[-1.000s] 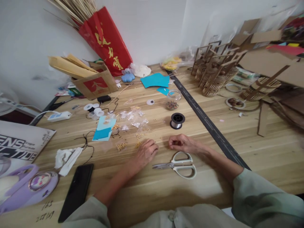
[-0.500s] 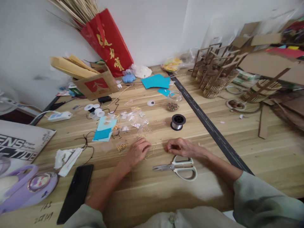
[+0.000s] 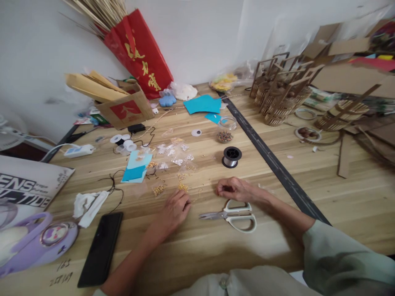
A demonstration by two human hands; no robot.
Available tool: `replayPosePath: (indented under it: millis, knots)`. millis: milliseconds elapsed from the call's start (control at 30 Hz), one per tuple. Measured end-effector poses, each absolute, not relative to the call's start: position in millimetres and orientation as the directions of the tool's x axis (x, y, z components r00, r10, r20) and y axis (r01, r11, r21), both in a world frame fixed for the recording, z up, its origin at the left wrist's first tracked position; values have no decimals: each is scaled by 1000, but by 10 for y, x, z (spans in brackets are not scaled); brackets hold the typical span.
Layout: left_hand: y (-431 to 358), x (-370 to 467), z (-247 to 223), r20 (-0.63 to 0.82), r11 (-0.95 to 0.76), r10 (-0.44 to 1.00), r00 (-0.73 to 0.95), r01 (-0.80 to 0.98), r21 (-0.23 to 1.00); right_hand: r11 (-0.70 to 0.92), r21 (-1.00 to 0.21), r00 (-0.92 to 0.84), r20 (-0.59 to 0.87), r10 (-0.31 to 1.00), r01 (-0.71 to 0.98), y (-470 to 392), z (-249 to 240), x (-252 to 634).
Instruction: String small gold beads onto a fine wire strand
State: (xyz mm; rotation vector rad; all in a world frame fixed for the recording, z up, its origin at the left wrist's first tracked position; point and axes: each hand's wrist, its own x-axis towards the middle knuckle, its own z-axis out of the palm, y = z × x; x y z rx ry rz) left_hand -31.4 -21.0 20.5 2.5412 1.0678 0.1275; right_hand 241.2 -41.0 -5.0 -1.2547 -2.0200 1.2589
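My left hand (image 3: 178,206) rests on the table with its fingers curled and pressed together, just below a small heap of gold beads (image 3: 183,188). Whatever its fingertips may hold is hidden. A thin gold strand (image 3: 198,196) lies right beside those fingers. To the right, my right hand (image 3: 233,189) is closed in a pinch, thumb against fingers, and anything in it is too small to make out. White-handled scissors (image 3: 239,208) lie just below it, with slightly parted blades pointing left. A black spool (image 3: 232,157) of clear thread stands above my right hand.
Small bags of silver beads (image 3: 171,150) and a bag of gold beads (image 3: 159,189) lie left of centre. Behind the spool stands a bead jar (image 3: 226,130). A phone (image 3: 101,248) lies at left front; wooden baskets (image 3: 277,98) stand at back right.
My left hand has moved slightly left and toward me, uncovering the gold bead heap and leaving the gold strand more exposed. My right hand stays pinched in nearly the same place.
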Motion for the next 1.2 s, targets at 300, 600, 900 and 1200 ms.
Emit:
replayPosePath:
  millis: [300, 600, 900, 1200]
  knots:
    - [-261, -258, 162, -94, -464, 798, 596, 706, 535, 171, -871, -485, -86, 870, 461, -406, -43, 2415]
    - [-277, -114, 52, -162, -259, 804, 572, 582, 771, 160, -876, -481, -91, 872, 455, -394, -48, 2418]
    - [-158, -223, 101, 9, -562, 682, 732, 516, 646, 207, -859, -502, -65, 862, 468, -413, -12, 2422]
    - [-42, -253, 46, 115, -855, 440, 890, 377, 357, 611, -669, -696, 192, 692, 423, -645, 334, 2147]
